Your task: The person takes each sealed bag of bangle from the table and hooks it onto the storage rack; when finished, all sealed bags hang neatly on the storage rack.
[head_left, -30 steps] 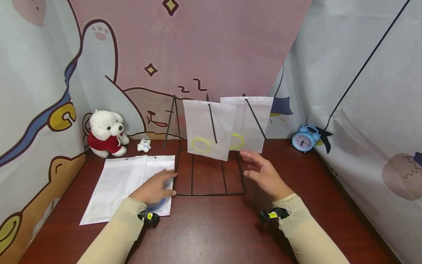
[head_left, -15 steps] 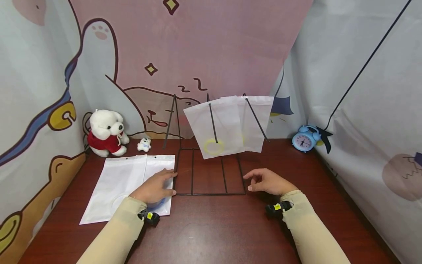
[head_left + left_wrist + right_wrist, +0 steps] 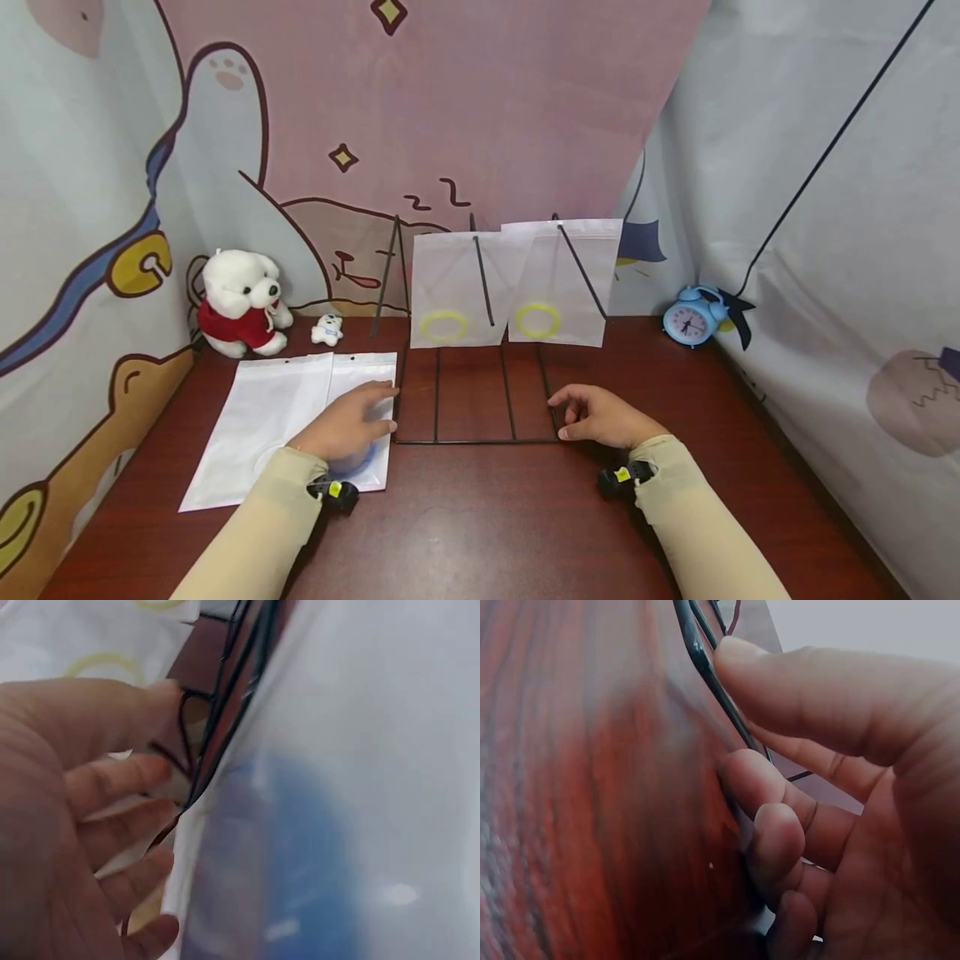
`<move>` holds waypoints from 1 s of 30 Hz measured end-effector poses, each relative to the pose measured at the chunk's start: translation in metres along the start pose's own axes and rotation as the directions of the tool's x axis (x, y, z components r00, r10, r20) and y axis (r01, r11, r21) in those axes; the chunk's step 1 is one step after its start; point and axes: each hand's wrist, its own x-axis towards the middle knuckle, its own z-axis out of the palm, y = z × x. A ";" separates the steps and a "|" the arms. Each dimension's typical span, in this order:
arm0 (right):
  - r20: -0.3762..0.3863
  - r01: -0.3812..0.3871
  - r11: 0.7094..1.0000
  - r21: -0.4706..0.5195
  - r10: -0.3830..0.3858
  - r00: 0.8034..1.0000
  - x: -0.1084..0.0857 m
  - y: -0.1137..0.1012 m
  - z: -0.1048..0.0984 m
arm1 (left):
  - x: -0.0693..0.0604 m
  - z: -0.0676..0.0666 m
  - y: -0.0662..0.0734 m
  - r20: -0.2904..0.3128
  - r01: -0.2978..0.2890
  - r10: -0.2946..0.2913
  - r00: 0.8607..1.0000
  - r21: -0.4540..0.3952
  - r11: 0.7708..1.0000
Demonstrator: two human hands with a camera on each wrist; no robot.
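Although a marked slant is shown half a second earlier, the left hanging pouch [image 3: 450,283] is now held nearly level on the black wire rack [image 3: 476,442], its swing apparently being lost, and the right hanging pouch [image 3: 558,275] is borne just beside it, their edges overlapping. The right hand [image 3: 603,417], seen near the pouches a second ago, is now placed low at the rack's right side, where the metal is pinched between thumb and curled fingers. The opposite side is met by the left hand [image 3: 345,425], whose fingers are spread and relaxed, not wrapped round anything; how firmly they are pressed cannot be told. Beneath and beside that hand, two flat pouches [image 3: 281,417] are laid on the table [image 3: 480,525]. The rack is thus judged to be steadied from both sides, with two pouches hung and two not.
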 end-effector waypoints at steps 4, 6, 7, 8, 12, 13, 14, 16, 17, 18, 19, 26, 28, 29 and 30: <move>-0.013 -0.008 1.000 -0.006 0.008 1.000 -0.001 -0.004 0.001 | -0.003 -0.016 -0.012 -0.134 0.006 -0.016 0.991 -0.073 0.997; -0.017 -0.018 1.000 -0.009 0.018 1.000 -0.002 -0.006 0.001 | -0.008 -0.029 -0.021 -0.172 0.067 -0.083 0.982 -0.102 0.993; -0.020 -0.021 1.000 -0.012 0.021 1.000 -0.002 -0.007 0.001 | -0.010 -0.035 -0.026 -0.185 0.103 -0.123 0.975 -0.113 0.988; -0.021 -0.024 1.000 -0.012 0.023 1.000 -0.002 -0.007 0.002 | -0.013 -0.042 -0.032 -0.195 0.141 -0.162 0.967 -0.115 0.983; -0.023 -0.031 0.999 -0.017 0.031 0.999 -0.001 -0.008 0.002 | -0.029 -0.068 -0.058 -0.227 0.275 -0.296 0.928 -0.123 0.954; -0.025 -0.032 0.999 -0.022 0.031 0.999 -0.001 -0.008 0.002 | -0.034 -0.074 -0.064 -0.239 0.307 -0.330 0.913 -0.131 0.943; -0.026 -0.034 0.999 -0.024 0.033 0.999 -0.001 -0.008 0.002 | -0.038 -0.079 -0.070 -0.251 0.340 -0.363 0.897 -0.134 0.931; -0.030 -0.037 0.999 -0.034 0.036 0.999 0.000 -0.007 0.003 | -0.047 -0.089 -0.081 -0.280 0.390 -0.415 0.865 -0.144 0.909; -0.030 -0.038 0.999 -0.038 0.037 0.999 0.000 -0.007 0.003 | -0.051 -0.093 -0.085 -0.291 0.415 -0.444 0.848 -0.157 0.896; -0.030 -0.040 0.998 -0.040 0.039 0.999 0.001 -0.006 0.003 | -0.054 -0.096 -0.089 -0.295 0.438 -0.471 0.831 -0.175 0.882; -0.032 -0.045 0.998 -0.042 0.044 0.999 0.001 -0.006 0.003 | -0.057 -0.099 -0.093 -0.294 0.457 -0.497 0.817 -0.197 0.867; -0.029 -0.054 0.998 -0.035 0.053 0.998 0.002 -0.003 0.003 | -0.071 -0.106 -0.111 -0.185 0.551 -0.614 0.767 -0.298 0.779; -0.029 -0.055 0.998 -0.032 0.054 0.998 0.001 -0.003 0.003 | -0.073 -0.105 -0.114 -0.167 0.555 -0.619 0.767 -0.310 0.772; -0.028 -0.054 0.998 -0.029 0.053 0.998 0.001 -0.003 0.003 | -0.073 -0.105 -0.115 -0.162 0.555 -0.618 0.770 -0.309 0.772; -0.027 -0.049 0.998 -0.027 0.049 0.998 0.001 -0.004 0.003 | -0.073 -0.105 -0.116 -0.160 0.553 -0.614 0.773 -0.304 0.776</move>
